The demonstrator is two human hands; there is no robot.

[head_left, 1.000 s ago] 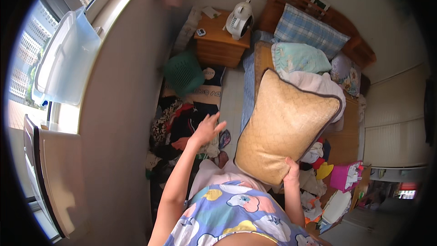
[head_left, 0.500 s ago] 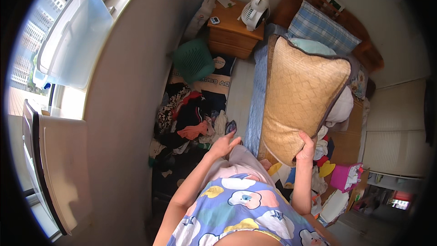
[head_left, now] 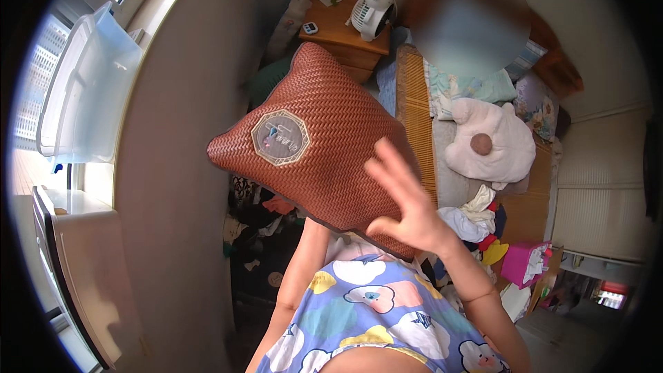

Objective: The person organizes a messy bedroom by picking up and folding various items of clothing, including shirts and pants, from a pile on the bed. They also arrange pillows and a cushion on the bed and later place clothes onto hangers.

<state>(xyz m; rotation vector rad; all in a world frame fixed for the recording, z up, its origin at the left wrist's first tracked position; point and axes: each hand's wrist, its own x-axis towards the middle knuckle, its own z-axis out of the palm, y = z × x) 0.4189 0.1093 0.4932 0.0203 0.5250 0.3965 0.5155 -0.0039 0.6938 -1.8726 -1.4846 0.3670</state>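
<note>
A reddish-brown woven pillow [head_left: 342, 166] with dark piping and an eight-sided patch is tilted in front of me, left of the bed. My right hand [head_left: 407, 214] lies against its right side, fingers stretched out and thumb apart near the lower edge. My left forearm [head_left: 307, 262] runs up to the pillow's lower edge and passes behind it. The pillow hides that hand, so its fingers do not show. On the bed beyond my right hand is a pale bear-shaped cushion [head_left: 507, 155] with a brown nose.
The bed [head_left: 416, 117] has a slatted mat along its near edge. A wooden nightstand [head_left: 331, 24] bears a white fan [head_left: 373, 10]. Clothes [head_left: 255, 262] lie on the floor at left. A pink basket [head_left: 518, 262] stands at right, and a clear plastic tub [head_left: 103, 83] by the window.
The pillow has moved left off the bed and turned over from its tan face to its brown one. My right hand has let go its corner grip and lies spread; my left hand went behind.
</note>
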